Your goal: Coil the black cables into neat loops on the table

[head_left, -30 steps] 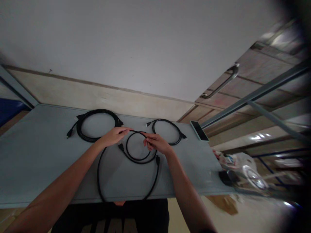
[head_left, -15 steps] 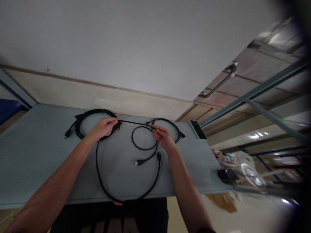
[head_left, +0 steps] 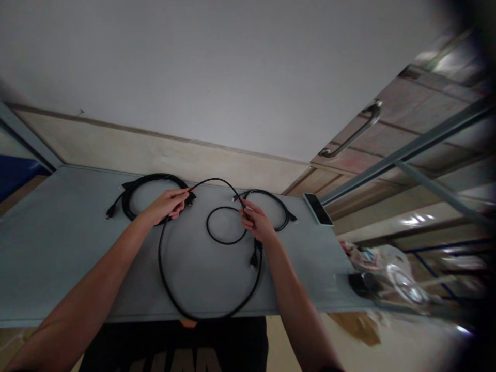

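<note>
Both of my hands hold one black cable (head_left: 215,179), which arches up between them. My left hand (head_left: 167,204) pinches it at the left, in front of a coiled black cable (head_left: 134,182) with plugs at its ends. From there the held cable hangs in a wide loop (head_left: 161,263) to the table's front edge and back up on the right. My right hand (head_left: 256,219) closes on the cable, with a small loop (head_left: 208,222) beside it. Below this hand a dark plug (head_left: 254,260) shows. Another coiled cable (head_left: 285,206) lies behind my right hand.
The grey table (head_left: 89,263) stands against a wall (head_left: 194,93). A phone-like device (head_left: 318,209) lies at its right back corner. Metal frame bars (head_left: 391,157) rise at the right. Beyond the right edge are plastic bags (head_left: 382,257) and a blurred dark object (head_left: 364,284).
The cable stretch between my hands went from nearly straight to an upward arch. The plug end below my right hand swung closer to it, and the hanging loop shifted slightly right.
</note>
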Motion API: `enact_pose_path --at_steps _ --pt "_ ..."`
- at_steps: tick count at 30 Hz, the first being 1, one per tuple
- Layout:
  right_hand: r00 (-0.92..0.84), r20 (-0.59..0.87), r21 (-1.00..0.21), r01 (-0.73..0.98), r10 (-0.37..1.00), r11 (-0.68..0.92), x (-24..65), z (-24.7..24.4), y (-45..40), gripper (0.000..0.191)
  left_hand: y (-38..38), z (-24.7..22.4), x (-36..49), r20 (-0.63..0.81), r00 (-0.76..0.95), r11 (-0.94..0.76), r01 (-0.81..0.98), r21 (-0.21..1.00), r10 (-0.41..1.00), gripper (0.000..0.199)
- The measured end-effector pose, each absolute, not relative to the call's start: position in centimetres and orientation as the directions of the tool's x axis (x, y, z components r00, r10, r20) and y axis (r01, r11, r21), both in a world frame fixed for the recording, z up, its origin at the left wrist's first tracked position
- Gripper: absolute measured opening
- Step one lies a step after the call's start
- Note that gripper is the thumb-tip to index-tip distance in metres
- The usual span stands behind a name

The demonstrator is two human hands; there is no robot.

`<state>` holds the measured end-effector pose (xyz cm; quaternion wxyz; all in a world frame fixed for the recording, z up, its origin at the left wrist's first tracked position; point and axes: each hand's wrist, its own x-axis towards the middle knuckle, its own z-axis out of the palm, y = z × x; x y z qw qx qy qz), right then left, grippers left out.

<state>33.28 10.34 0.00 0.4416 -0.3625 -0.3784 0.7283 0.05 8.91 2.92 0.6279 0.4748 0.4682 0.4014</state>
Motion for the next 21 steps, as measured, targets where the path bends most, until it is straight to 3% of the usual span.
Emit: enact_pose_path --at_steps 7,12,16,21 --pt "-0.501 -0.176 -0.933 -0.188 0.847 -0.306 32.3 0.2 9.1 0.048 9.0 2.9 0.2 -0.119 0.177 0.118 0.019 0.993 0.977 0.062" --pt "-0.600 -0.222 -0.919 -0.134 0.768 -0.371 32.4 0.1 8.9 0.050 8.9 3.1 0.5 -0.081 0.165 0.039 0.246 0.968 0.983 0.056" --pt "-0.680 -0.257 -0.905 -0.080 0.686 -0.418 31.6 -0.1 8.4 0.053 8.2 3.8 1.9 0.013 0.251 -0.112 0.385 0.916 0.968 0.046" --pt "-0.692 -0.224 -0.916 -0.092 0.687 -0.392 30.4 -0.6 7.9 0.052 7.4 3.3 3.9 0.107 0.354 -0.254 0.399 0.881 0.929 0.038"
